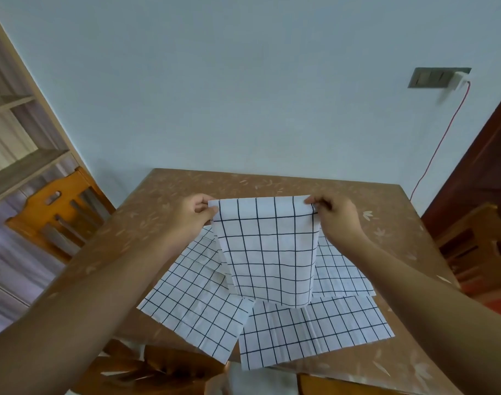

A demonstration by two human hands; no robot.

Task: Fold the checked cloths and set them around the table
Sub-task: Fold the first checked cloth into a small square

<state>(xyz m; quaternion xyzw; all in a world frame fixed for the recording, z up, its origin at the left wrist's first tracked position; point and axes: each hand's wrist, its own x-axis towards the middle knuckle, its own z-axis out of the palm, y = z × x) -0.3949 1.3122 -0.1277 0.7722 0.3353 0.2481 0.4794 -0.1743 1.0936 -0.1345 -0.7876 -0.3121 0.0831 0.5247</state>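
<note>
1. Far out to the left of the grips, a wooden chair (58, 212) stands against the brown patterned table (272, 181).
2. The left hand (190, 215) is clamped on the upper left corner of a white checked cloth (267, 246), thumb pinching against curled fingers.
3. Between the two grips the cloth hangs taut along its top edge, raised off the table. It looks doubled over, with a rounded fold at the bottom.
4. Below the grips, more checked cloths lie flat and overlapping on the table: one cloth under the left grip (192, 309), a near cloth toward the right (314, 332), and a third cloth under the right grip (340, 269).
5. The right hand (336, 220) is clamped on the upper right corner in the same pinch.
6. Beyond the right grip stands a second chair (477, 246).
7. The step in hand seems to be folding the first cloth; none appears set out around the table yet.
8. The next move probably calls for matching the corners squarely, then laying the cloth down to crease it or fold it again without disturbing the flat cloths beneath.
</note>
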